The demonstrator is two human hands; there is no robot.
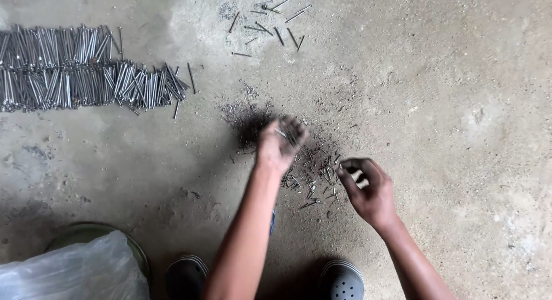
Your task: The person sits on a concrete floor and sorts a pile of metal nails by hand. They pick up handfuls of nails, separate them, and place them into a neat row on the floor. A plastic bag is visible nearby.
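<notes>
floor [460,104]: grey-beige concrete, speckled, dark dusty patch at centre | nails in rows [75,70]: shiny silver-grey | loose nails [310,173]: dull dark grey | plastic bag [80,274]: translucent white | basin rim [80,231]: green | shoes [342,280]: dark grey, holes pattern

Loose nails [313,170] lie between the hands, sorted rows [80,67] far left, bag [75,271] lower left.
</notes>
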